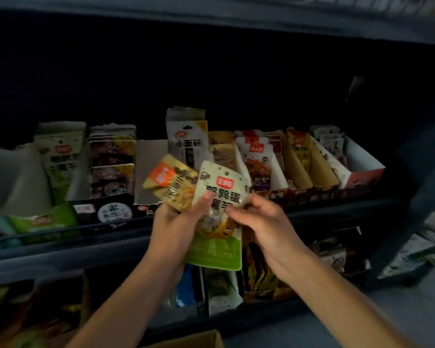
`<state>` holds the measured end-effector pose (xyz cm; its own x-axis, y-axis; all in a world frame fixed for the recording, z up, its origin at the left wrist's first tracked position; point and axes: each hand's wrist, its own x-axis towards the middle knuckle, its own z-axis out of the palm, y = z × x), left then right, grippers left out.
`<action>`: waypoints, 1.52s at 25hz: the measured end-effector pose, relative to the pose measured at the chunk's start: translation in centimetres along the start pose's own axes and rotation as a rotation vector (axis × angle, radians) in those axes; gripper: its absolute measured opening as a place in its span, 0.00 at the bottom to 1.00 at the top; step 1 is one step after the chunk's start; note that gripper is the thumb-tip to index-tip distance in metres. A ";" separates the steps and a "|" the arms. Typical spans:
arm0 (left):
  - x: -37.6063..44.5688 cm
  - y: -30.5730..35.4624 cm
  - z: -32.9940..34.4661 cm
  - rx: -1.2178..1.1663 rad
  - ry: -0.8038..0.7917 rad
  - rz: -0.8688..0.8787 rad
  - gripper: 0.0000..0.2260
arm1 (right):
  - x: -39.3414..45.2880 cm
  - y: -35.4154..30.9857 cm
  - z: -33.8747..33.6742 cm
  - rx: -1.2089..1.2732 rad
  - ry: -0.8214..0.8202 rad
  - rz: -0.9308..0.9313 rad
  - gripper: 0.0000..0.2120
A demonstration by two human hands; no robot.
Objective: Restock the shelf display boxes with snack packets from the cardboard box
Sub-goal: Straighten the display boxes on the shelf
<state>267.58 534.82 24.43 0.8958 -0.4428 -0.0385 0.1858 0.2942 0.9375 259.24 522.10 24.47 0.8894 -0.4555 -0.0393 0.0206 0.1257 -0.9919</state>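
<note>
My left hand (178,222) grips two snack packets in front of the shelf: a yellow packet (170,183) fanned to the left and a pale green packet (217,214) with a bright green bottom. My right hand (258,217) pinches the right edge of the green packet. Behind them a row of display boxes stands on the shelf, among them a box of matching green packets (58,156) at the left and an almost bare white box (150,169) just behind my left hand. A corner of the cardboard box (199,340) shows at the bottom edge.
Further display boxes hold dark packets (111,167), white packets (186,139) and red-and-white packets (258,162). A dark shelf rail (86,237) runs across the front. The lower shelf holds more packets (264,275). The shelf's back is dark.
</note>
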 end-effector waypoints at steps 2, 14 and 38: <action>-0.9 0.4 -1.3 -0.002 0.059 -0.013 0.06 | -0.3 -0.2 0.4 -0.067 0.006 0.029 0.12; -2.9 10.8 -23.3 0.195 0.464 0.215 0.03 | 5.8 -5.1 20.4 -0.144 -0.101 -0.287 0.04; -4.6 11.9 -29.6 0.142 0.285 0.361 0.12 | 18.4 -1.9 29.1 -1.318 0.025 -0.695 0.22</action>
<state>277.58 565.41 25.54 0.9715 -0.0779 0.2240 -0.1973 0.2589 0.9456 288.81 539.10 29.18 0.8671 -0.1047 0.4869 -0.0027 -0.9786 -0.2057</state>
